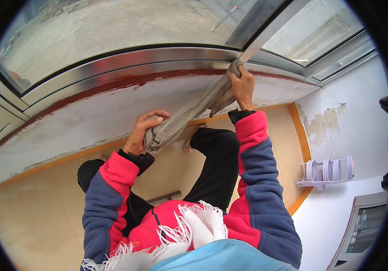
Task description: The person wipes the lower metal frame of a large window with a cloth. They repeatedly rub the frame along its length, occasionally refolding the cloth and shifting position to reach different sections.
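A grey, worn cloth [187, 117] is stretched slantwise between my two hands, bunched into a long roll. My left hand [143, 130] grips its thick, folded lower end in front of the white wall. At the upper end, my right hand [242, 84] holds the cloth against the metal window frame [194, 56], close to where an upright bar meets the bottom rail. A loose flap of the cloth hangs below my right hand. Part of each hand's fingers is hidden behind the cloth.
Glass panes [119, 27] rise above the frame. Beneath runs a dark red painted ledge [139, 79] over a stained white wall [89, 108]. A pale purple rack [326, 172] stands at the right by peeling plaster [326, 118]. My legs straddle the tiled floor [38, 210].
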Motion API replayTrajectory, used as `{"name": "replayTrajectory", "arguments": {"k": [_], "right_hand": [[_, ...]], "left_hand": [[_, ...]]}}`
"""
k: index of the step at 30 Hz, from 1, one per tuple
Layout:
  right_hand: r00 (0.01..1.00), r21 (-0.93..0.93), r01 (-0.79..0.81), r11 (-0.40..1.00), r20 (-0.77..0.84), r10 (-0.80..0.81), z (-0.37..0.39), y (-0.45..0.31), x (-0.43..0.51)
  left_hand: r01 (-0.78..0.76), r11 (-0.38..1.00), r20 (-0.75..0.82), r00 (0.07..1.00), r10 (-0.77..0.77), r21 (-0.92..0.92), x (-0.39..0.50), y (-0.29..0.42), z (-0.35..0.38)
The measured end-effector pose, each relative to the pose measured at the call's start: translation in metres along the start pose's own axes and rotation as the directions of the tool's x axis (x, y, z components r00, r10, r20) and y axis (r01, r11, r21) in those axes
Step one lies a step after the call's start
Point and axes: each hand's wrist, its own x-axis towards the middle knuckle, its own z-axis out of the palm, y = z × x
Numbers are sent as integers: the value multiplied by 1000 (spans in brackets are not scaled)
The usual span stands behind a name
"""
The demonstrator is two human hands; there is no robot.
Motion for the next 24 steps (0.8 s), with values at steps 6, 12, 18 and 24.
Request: {"name": "replayTrajectory", "arguments": {"k": [6,12,18,24], "right_hand": [[1000,-201,-11,980,7,13,-6,-7,11],[989,-359,117,926,123,-77,-20,-9,12],[997,-316,55,947,71,-34,-24,-3,4],[997,-355,71,932,-15,-82,-7,-9,9]], "left_hand": [[0,1000,13,1000,0,10,2,-2,-3],[-25,1000,16,1000,25,5,-7,4,-2],[-33,999,36,999,33,4,-13,9,-4],[-13,1000,45,999,14,-26,-13,9,-3]]}}
